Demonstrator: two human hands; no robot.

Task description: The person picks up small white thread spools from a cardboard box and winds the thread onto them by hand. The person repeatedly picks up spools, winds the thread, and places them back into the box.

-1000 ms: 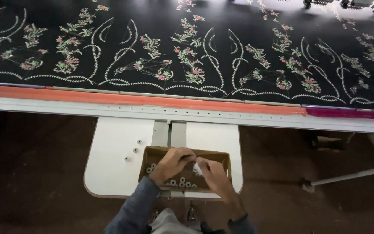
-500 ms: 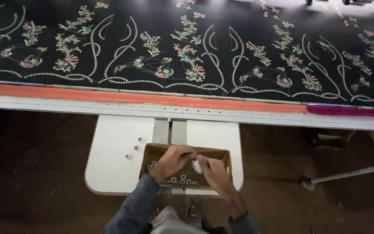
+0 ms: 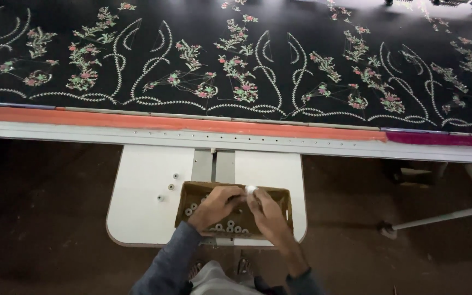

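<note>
A small brown cardboard box (image 3: 190, 198) sits on a white side table (image 3: 143, 186) and holds several small white bobbins (image 3: 230, 226). Both my hands are over the box. My left hand (image 3: 218, 203) is curled, its fingers pinching something small that I cannot make out. My right hand (image 3: 264, 210) holds a small white bobbin (image 3: 251, 189) at its fingertips, close to the left hand's fingers.
Three loose bobbins (image 3: 169, 188) lie on the table left of the box. Beyond it runs a white machine rail (image 3: 137, 134) with an orange strip, then black fabric (image 3: 279, 22) embroidered with flowers and white curves. Dark floor lies on both sides.
My hands stay over the box; the fingers have shifted slightly and the white bobbin sits a little higher at my right fingertips.
</note>
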